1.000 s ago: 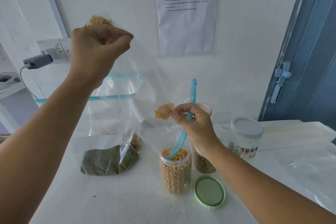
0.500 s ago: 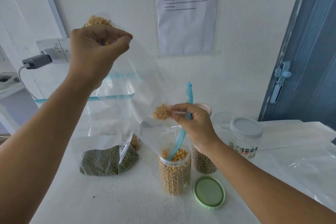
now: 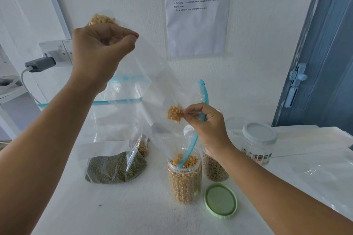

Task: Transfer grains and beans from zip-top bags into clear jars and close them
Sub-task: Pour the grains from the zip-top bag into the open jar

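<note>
Starting nearest you, the green lid (image 3: 220,200) is lying flat on the desk (image 3: 118,213), just right of the open jar (image 3: 185,179), which is standing nearly full of yellow split peas (image 3: 184,183). That jar is looking light and likely to tip if the bag drags on it, so you are wanting no sideways pull there.

Above it, the bag (image 3: 158,108) is hanging mouth-down, its blue zip (image 3: 191,149) dipping into the jar's opening. Your right hand (image 3: 205,123) is pinching the film by the zip, trapping a small clump of peas just left of its fingertips. Your left hand (image 3: 101,53) is gripping the bag's raised bottom corner, with a last pocket of peas bunched above the fist.

This film is thin, soft and probably slick; it is folding and catching peas in creases. You are best holding it where you are: one corner high, one pinch near the mouth, steering the opening.

Farther back, a bag of green beans (image 3: 114,168) is slumping on the desk at left, a brown-filled jar (image 3: 214,170) is standing behind your right wrist, and a capped jar (image 3: 257,143) is sitting beyond it.
</note>
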